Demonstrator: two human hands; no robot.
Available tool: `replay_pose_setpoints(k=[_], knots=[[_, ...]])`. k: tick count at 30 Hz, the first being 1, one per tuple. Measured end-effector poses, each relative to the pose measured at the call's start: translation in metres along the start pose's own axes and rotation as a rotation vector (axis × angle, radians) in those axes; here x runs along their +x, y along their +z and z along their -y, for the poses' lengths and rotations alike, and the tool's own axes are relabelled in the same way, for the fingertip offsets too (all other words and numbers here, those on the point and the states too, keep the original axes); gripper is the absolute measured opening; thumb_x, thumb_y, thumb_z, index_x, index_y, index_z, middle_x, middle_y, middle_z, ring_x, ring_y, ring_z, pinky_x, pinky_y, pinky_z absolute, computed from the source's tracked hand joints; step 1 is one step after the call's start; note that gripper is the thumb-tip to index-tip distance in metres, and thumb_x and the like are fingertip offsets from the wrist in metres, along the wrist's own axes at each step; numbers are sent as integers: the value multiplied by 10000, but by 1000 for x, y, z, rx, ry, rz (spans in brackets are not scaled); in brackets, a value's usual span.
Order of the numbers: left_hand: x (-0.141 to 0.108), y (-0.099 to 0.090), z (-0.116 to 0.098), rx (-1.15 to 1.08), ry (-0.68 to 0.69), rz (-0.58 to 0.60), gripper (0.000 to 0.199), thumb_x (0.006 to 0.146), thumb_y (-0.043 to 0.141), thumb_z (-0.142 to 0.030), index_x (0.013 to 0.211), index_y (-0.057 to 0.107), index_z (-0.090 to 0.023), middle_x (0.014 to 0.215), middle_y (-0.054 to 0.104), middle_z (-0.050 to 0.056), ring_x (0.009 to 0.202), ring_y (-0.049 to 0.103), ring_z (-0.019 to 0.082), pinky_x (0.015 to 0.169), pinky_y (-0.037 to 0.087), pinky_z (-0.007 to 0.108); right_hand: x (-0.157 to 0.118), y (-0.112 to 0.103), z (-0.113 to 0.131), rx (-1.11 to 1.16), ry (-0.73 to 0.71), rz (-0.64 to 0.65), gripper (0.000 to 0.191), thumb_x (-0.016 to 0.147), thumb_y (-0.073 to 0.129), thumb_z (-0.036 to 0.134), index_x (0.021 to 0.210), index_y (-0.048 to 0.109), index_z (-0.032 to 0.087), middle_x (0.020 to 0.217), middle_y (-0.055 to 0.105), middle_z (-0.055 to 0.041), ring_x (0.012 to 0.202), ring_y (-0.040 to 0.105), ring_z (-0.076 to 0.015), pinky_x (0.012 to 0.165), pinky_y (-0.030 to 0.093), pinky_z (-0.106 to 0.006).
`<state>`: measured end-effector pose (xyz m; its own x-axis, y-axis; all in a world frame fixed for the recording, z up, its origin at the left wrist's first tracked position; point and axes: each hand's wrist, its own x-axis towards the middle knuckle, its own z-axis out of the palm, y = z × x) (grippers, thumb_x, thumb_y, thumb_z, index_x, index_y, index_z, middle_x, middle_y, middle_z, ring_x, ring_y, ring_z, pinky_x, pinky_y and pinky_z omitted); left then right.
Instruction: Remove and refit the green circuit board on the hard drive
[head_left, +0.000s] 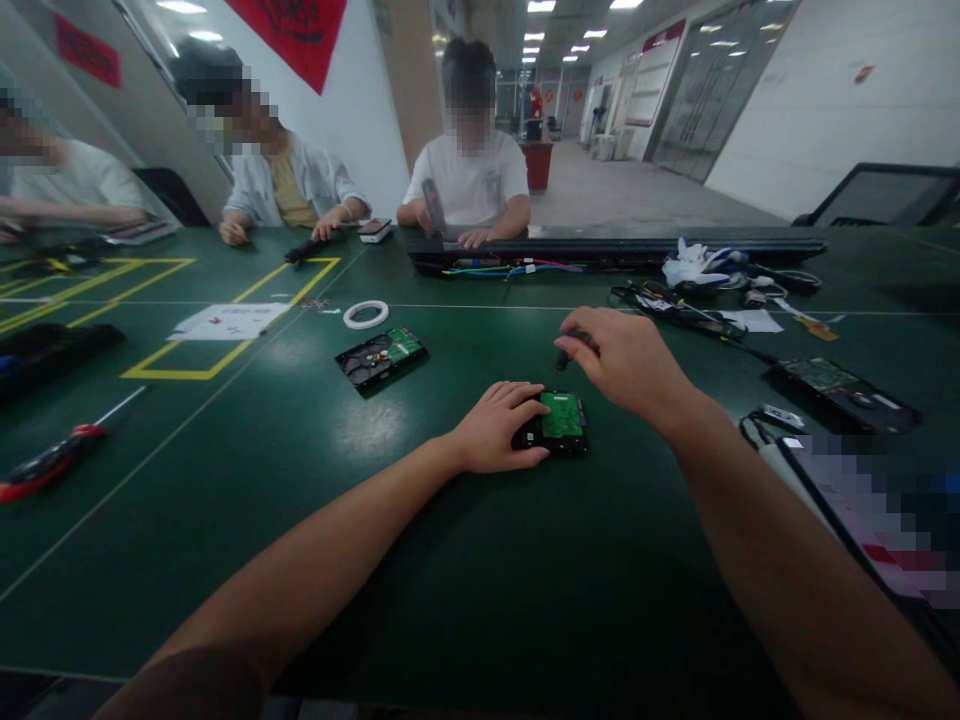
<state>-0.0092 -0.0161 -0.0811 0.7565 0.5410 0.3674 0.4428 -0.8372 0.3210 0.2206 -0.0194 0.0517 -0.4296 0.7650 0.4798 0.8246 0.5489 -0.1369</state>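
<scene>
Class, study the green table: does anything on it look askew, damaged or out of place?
A second hard drive lies askew, apart from the hands. A red-handled screwdriver lies alone at the far left. The left hand rests on the hard drive; the right hand holds a small screwdriver. No damage visible.

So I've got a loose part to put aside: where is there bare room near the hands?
Bare green table lies between the two forearms, in front of the hard drive under the left hand. More lies left, between the red screwdriver and second drive. The right is crowded: right hand, cables, circuit board.
</scene>
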Motion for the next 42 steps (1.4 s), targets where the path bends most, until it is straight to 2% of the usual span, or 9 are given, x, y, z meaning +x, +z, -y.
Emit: replay_pose_setpoints(k=[9,15,21,26,31,33,38,42], knots=[[0,-1,0,10,1,9,613,925,733,-567,1421,600,-232,1633,486,176,1512,457,386,1241,351,624,-1,0,2,-32,22,16,133,1034,598,288,1062,684,191,1005,768,-110,918,687,-277,826,461,-386],[0,-2,-1,13,-2,9,608,930,724,-576,1409,608,-221,1621,495,183,1518,451,383,1251,342,614,-1,0,0,-62,65,4,246,1020,656,427,1008,712,188,965,761,-113,881,681,-275,789,453,-389],[1,-2,-2,-2,-7,7,604,921,732,-561,1415,604,-239,1630,487,175,1510,454,395,1242,340,635,-2,3,2,-90,49,4,395,1048,577,558,962,759,218,962,774,-107,878,680,-269,755,448,-390],[1,-2,-3,-4,-11,7,606,915,738,-550,1418,602,-239,1630,488,173,1511,451,394,1246,335,632,-2,1,5,-75,20,34,318,1053,598,440,1153,783,201,1093,780,-142,975,702,-294,827,505,-420],[0,-1,-1,11,-9,8,609,919,732,-566,1415,602,-236,1630,487,174,1517,449,386,1248,341,619,-1,1,2,13,2,53,334,1040,581,276,1316,716,144,1240,753,-195,1119,699,-339,964,515,-471],[0,-1,0,19,2,7,615,925,724,-577,1414,603,-224,1627,488,179,1515,452,381,1248,346,607,-1,3,1,42,20,33,353,1021,593,243,1346,672,129,1263,747,-198,1130,699,-340,975,509,-465],[0,-1,1,15,1,12,619,926,725,-575,1424,593,-232,1633,481,172,1516,451,380,1250,343,612,-3,5,1,107,69,0,232,981,625,233,1207,646,180,1101,776,-136,933,707,-293,862,506,-419],[0,-1,-1,13,-1,10,617,933,716,-575,1422,595,-219,1633,473,184,1516,448,381,1250,346,607,-1,4,0,129,5,6,170,982,608,214,1133,686,208,1094,776,-111,969,698,-284,911,502,-426]])
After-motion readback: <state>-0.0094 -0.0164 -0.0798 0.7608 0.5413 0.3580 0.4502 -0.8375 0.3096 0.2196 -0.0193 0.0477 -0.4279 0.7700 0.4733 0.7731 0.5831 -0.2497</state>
